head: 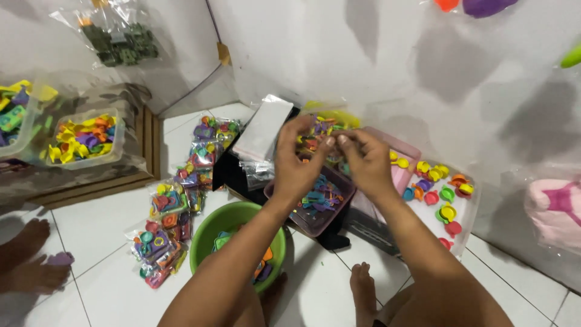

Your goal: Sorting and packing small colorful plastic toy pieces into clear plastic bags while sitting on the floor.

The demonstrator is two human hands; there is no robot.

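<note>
Currently: left hand (298, 158) and right hand (367, 162) pinch one small clear bag (334, 143) above brown tray (336, 213); loose grip risks spilling toys.

Blurred fingers (330, 142), small item between them indistinct; pink bag (554, 209) cut off.

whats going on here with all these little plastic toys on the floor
A person sits on a tiled floor, both hands raised together. The left hand and right hand pinch a small clear bag above a maroon tray of colourful pieces. A green bowl sits near the knees, with filled packets lined up beside it.
</note>
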